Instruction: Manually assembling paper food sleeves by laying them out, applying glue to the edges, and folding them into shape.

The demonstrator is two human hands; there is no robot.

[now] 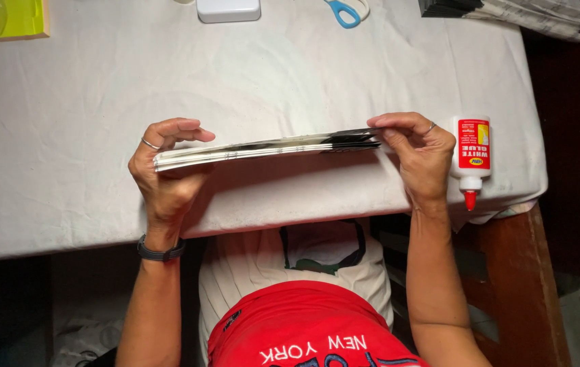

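While the left hand [166, 178] and right hand [420, 158] pinch its opposite ends, one flat, layered stack of folded paper [269, 147] is held edge-on at frame centre above the white cloth-covered table [86, 136]. One plastic glue bottle [472, 158] lies just beside the right hand; one pair of blue-handled scissors [346, 11] rests at the top edge.

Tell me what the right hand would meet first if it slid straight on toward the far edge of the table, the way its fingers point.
Probably nothing: beyond the right hand, only bare white tablecloth shows up to the scissors and the paper stack, which look off-line. The glue bottle sits beside it.
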